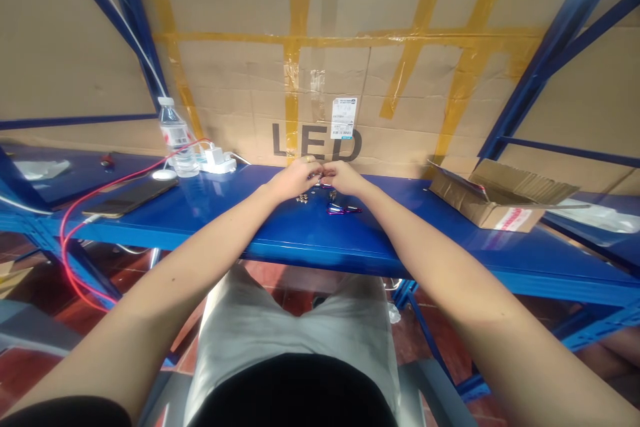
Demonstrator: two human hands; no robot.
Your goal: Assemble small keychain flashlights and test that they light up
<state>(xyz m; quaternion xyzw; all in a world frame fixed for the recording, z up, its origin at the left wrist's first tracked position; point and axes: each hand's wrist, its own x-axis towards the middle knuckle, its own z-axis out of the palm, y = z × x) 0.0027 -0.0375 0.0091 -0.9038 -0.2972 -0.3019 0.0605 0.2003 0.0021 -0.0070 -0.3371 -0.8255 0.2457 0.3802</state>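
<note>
Over the blue shelf top [320, 233], my left hand [296, 179] and my right hand [344, 177] meet, fingertips almost touching. Both have their fingers closed in a pinch. A small shiny piece seems to show between them, mostly hidden and too small to name. Just below my left hand lie some small brass-coloured metal pieces [302, 199]. Under my right hand rest slim, shiny purple-and-silver pieces [343, 209], whose kind I cannot make out.
An open cardboard box [510, 213] stands at the right. To the left are a water bottle [177, 140], a white power strip [220, 163], a phone [131, 197] and a red cable [64, 240]. A large cardboard sheet [240, 93] closes off the back.
</note>
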